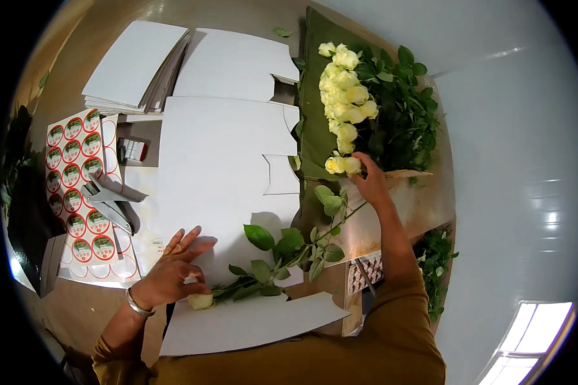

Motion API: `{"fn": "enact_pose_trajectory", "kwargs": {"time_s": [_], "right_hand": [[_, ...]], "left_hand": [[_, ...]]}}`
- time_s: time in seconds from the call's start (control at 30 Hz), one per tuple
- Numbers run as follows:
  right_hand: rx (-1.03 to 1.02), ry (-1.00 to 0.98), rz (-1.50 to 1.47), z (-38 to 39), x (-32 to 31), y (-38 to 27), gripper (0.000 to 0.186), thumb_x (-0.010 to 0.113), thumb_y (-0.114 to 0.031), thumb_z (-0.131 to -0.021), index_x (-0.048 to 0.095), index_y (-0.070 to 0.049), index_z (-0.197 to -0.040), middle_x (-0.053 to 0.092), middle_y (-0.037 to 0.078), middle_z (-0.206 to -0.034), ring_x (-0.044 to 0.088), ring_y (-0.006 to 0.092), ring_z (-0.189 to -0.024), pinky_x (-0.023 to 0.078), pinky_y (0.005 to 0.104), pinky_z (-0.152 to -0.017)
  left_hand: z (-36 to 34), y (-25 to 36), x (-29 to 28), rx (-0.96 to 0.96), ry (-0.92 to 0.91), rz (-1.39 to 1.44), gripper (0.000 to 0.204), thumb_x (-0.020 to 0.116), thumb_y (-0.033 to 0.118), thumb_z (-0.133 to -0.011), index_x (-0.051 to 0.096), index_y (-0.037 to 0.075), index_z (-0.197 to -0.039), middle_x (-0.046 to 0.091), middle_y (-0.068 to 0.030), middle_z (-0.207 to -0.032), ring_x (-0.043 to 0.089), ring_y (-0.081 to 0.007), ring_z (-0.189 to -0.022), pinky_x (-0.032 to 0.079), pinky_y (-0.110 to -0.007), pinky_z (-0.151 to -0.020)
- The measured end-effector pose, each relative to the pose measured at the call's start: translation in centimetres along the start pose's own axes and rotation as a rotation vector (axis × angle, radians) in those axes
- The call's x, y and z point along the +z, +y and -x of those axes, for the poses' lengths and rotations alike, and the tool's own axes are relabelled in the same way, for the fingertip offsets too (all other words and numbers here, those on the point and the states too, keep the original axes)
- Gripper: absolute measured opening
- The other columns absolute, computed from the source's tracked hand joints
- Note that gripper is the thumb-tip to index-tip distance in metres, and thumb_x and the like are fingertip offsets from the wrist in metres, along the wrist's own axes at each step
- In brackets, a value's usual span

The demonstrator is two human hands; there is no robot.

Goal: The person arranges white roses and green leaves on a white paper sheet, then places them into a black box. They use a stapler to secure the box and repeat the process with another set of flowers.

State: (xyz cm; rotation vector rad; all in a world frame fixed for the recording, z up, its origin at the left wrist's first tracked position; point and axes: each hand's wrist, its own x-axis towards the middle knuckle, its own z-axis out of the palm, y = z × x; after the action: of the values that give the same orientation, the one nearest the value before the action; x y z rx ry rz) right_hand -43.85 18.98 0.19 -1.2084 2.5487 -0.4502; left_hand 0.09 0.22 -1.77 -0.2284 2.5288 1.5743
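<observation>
Pinching a pale rose (201,301) at the lower left of the frame, the left hand (178,273) spreads its other fingers. Right of the middle, the right hand (370,181) touches a yellow rose (351,165) just below the bunch (341,93); I can't tell if its fingers grip.

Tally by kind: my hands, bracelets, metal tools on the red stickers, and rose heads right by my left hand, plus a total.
Hands: 2 (left hand, right hand)
Bracelet: 1
Metal tool: 1
Rose head: 1
Total: 5
</observation>
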Motion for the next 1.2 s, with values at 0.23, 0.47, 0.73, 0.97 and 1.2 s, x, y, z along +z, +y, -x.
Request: {"fn": "enact_pose_trajectory", "kwargs": {"time_s": [0.23, 0.47, 0.73, 0.97, 1.2], "right_hand": [[0.014, -0.179, 0.035, -2.9, -2.4, -2.0, 0.049, 0.068, -0.018, -0.080, 0.050, -0.010, -0.125, 0.061, 0.015, -0.115, 0.059, 0.0279, -0.108, 0.046, 0.0381, -0.090], [-0.105, 0.274, 0.026, -20.3, -7.0, -6.7, 0.042, 0.057, -0.008, -0.085, 0.052, -0.009, -0.126, 0.059, 0.017, -0.118, 0.058, 0.0311, -0.108, 0.047, 0.0397, -0.089], [-0.044, 0.066, 0.209, -21.0, -6.5, -6.5, 0.054, 0.069, -0.005, -0.077, 0.049, -0.011, -0.127, 0.051, 0.018, -0.127, 0.052, 0.0326, -0.114, 0.045, 0.0424, -0.093], [-0.262, 0.238, -0.669, -3.5, -10.9, -8.5, 0.047, 0.069, 0.005, -0.079, 0.052, -0.007, -0.121, 0.058, 0.004, -0.113, 0.057, 0.0140, -0.104, 0.049, 0.0276, -0.089], [-0.338, 0.821, -0.505, 2.0, -13.5, -10.6, 0.047, 0.066, 0.009, -0.079, 0.052, -0.005, -0.121, 0.058, 0.004, -0.112, 0.059, 0.0129, -0.095, 0.050, 0.0265, -0.085]], "left_hand": [[0.2, -0.1, 0.1, -0.038, 0.001, -0.019, 0.015, 0.076, 0.029, -0.072, 0.072, 0.015, -0.072, 0.042, -0.0053, -0.142, 0.011, -0.0286, -0.143, 0.002, -0.047, -0.114], [0.1, 0.5, -0.3, -0.068, 0.004, 0.001, 0.016, 0.074, 0.030, -0.074, 0.072, 0.014, -0.072, 0.043, -0.0027, -0.142, 0.016, -0.0273, -0.142, 0.006, -0.045, -0.115], [0.0, 0.3, -0.4, -0.065, 0.000, -0.002, 0.018, 0.074, 0.031, -0.073, 0.072, 0.013, -0.072, 0.044, -0.0027, -0.141, 0.017, -0.0274, -0.142, 0.006, -0.046, -0.114], [-0.2, 0.3, 0.2, -0.056, 0.021, -0.071, 0.018, 0.077, 0.030, -0.070, 0.073, 0.012, -0.071, 0.048, -0.0062, -0.138, 0.017, -0.0303, -0.142, 0.007, -0.047, -0.114], [-0.3, 0.1, 0.0, -0.016, 0.009, -0.075, 0.017, 0.078, 0.028, -0.069, 0.072, 0.012, -0.071, 0.046, -0.0074, -0.139, 0.015, -0.0315, -0.142, 0.005, -0.048, -0.114]]}}
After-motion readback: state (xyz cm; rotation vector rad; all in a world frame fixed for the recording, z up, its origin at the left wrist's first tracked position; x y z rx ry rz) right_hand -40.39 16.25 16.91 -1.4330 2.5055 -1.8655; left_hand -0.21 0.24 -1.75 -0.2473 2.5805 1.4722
